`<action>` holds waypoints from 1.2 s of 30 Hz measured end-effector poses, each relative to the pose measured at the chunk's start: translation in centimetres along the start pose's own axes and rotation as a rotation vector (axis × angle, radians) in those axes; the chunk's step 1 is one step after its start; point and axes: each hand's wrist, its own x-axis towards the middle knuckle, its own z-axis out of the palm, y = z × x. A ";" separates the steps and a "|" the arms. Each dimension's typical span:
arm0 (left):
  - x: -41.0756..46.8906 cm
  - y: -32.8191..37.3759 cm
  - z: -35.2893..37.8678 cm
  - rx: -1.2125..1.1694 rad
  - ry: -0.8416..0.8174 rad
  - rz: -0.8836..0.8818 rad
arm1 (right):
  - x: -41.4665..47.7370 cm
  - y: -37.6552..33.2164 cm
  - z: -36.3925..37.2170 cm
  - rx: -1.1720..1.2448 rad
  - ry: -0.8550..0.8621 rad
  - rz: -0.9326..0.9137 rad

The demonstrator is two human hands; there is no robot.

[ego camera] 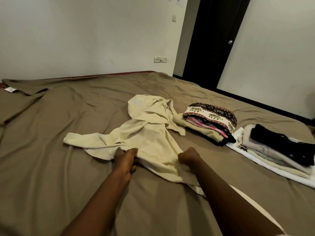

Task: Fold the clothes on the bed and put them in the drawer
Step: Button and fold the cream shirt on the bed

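While 2 folded stacks (pixel 210 123) lay right of the cream garment (pixel 144 138), our left hand (pixel 125 159) and right hand (pixel 188 156) clutched it unfolded.

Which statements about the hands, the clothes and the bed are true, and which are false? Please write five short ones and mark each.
1. The left hand and the right hand both grip the cream garment. True.
2. The cream garment is already folded neatly. False: it lies spread out and crumpled on the bed.
3. An elephant-print cloth lies on top of a folded pile. True.
4. That folded pile lies to the left of the cream garment. False: it lies to its right.
5. A black item lies on top of the second pile, at the far right. True.
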 end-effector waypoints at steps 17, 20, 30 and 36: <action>6.5 0.1 0.2 -0.108 0.161 0.017 | 11.2 -10.3 5.3 -0.353 0.114 -0.641; 7.5 -0.1 -0.2 -0.224 0.032 -0.090 | 12.0 -13.2 8.7 -0.776 0.102 -0.896; 5.5 4.5 -1.0 0.128 0.258 0.567 | 3.2 -13.8 -1.8 -0.373 -0.130 -0.666; -2.5 9.0 -0.5 0.650 0.164 0.928 | -11.0 -8.9 -17.5 -0.100 -0.478 -0.301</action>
